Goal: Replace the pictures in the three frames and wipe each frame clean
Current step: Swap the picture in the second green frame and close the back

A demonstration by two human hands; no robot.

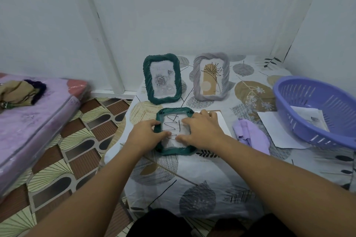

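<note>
Frames: three twisted-rope frames; dark green upright frame (162, 78), grey-lilac upright frame (211, 76), dark green flat frame (174, 131) lying on the leaf-print cloth (192, 183).
Left hand (147, 133): fingers curled, gripping the flat frame's left edge.
Right hand (202, 131): fingers spread, pressing the squiggle picture (173, 122) inside it.
Others: one lilac rag (250, 134), one purple plastic basket (317, 109).

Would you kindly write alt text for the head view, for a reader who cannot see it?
Both hands, left hand and right hand, work on a green frame lying flat on a leaf-patterned cloth. Behind it stand a green frame and a grey frame; a purple rag and purple basket sit right.
</note>
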